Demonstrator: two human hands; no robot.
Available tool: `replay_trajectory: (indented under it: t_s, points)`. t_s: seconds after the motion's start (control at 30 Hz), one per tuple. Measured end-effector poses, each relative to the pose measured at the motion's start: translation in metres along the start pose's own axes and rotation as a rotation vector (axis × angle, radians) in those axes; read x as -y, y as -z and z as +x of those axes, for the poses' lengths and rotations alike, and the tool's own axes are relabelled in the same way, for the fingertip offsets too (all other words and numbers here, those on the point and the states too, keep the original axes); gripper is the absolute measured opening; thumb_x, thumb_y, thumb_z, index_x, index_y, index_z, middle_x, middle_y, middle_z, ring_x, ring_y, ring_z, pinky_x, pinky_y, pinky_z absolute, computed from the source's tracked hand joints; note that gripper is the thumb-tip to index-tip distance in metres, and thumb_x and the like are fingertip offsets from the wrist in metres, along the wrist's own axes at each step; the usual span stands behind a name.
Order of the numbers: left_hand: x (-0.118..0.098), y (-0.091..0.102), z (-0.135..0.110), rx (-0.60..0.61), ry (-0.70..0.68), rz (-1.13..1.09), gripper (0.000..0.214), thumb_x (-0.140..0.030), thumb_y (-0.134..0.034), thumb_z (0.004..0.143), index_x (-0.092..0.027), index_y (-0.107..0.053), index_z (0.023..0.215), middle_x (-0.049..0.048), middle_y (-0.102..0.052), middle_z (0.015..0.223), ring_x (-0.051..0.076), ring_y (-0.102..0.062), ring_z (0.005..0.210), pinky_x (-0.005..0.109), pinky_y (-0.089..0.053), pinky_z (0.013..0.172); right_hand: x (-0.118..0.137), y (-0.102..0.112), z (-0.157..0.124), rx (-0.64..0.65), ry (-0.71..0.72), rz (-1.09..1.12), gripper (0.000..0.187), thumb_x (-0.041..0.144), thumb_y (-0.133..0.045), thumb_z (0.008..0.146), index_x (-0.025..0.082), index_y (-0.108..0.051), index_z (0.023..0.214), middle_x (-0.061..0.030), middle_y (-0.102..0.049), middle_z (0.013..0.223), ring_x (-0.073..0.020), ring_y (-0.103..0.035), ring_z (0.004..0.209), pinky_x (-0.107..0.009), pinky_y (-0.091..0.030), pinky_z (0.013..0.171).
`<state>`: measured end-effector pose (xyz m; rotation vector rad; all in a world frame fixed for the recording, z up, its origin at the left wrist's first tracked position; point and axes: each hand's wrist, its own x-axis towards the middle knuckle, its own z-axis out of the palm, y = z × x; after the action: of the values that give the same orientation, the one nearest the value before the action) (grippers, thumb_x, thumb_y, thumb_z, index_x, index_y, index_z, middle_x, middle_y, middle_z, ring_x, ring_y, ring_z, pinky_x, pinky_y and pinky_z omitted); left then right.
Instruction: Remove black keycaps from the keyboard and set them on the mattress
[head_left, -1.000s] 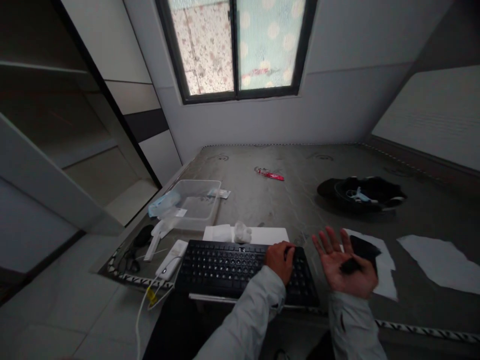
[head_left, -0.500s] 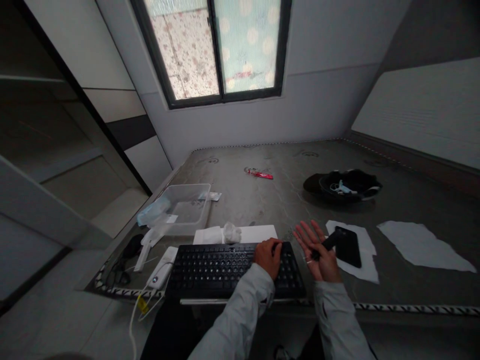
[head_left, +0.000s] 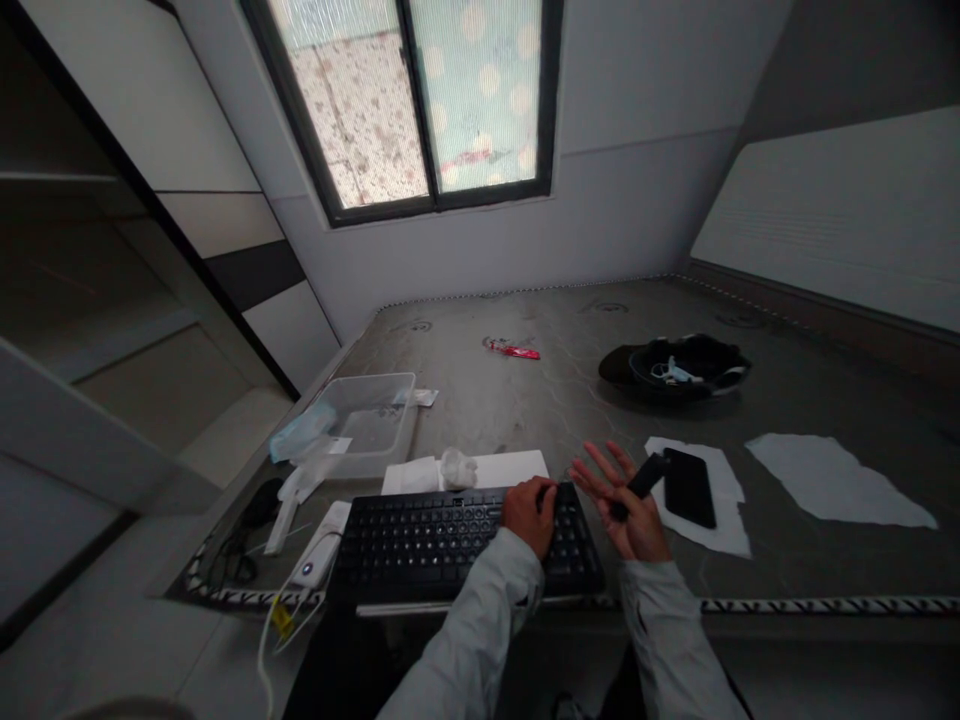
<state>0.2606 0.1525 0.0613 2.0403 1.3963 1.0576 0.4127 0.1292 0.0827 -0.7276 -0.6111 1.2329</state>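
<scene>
Keyboard (head_left: 424, 548) lies along the near edge of the mattress (head_left: 525, 410), with the left hand (head_left: 529, 515) palm down over its right part, fingers bent and thumb toward the far edge; whether this grip clasps the board or merely rests on it I cannot tell. To the right, the right hand (head_left: 622, 508) is turned palm up, fingertips spread away from the body, its grip pinning a black tool (head_left: 643, 478) under the thumb. In looks, the keyboard is a long black rectangle with rows of faintly glinting keys, the tool a slim dark bar slanting up to a broader right end. For materials, from the left: a clear plastic bin (head_left: 367, 430) with rounded corners; a crumpled, translucent white lump (head_left: 459, 468) on a smooth white slab (head_left: 517, 465); wrinkled pale grey fabric on both sleeves; a black cap (head_left: 694, 398), hollow side up, cradling a light blue item; a glossy black phone (head_left: 688, 487) with rounded corners, lying on a ragged white sheet (head_left: 731, 515); a second white sheet (head_left: 840, 485), uneven in outline. Under them all runs grey quilted cloth with black-and-white striped piping.
</scene>
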Motion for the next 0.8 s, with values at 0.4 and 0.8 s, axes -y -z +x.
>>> replay_trajectory:
  t_s: [0.4, 0.8]
  points:
    - [0.000, 0.000, 0.001, -0.010, 0.001, -0.029, 0.020, -0.024, -0.047, 0.094, -0.021, -0.066, 0.095, 0.0020, -0.071, 0.090, 0.017, -0.064, 0.086, 0.031, -0.047, 0.082, -0.013, 0.010, 0.014, -0.099, 0.061, -0.809, 0.045, 0.055, -0.067, 0.074, 0.020, -0.072, 0.102, -0.0109, -0.072, 0.105, -0.0285, -0.068, 0.091, -0.046, -0.052, 0.089]
    - [0.000, 0.000, 0.000, -0.041, 0.072, -0.086, 0.013, -0.027, -0.055, 0.090, -0.022, -0.064, 0.098, 0.0008, -0.070, 0.083, 0.016, -0.063, 0.075, 0.028, -0.048, 0.074, -0.023, 0.011, 0.015, 0.065, 0.065, -1.031, 0.037, 0.050, -0.067, 0.072, 0.022, -0.075, 0.094, -0.0076, -0.074, 0.095, -0.0288, -0.067, 0.097, -0.040, -0.049, 0.089]
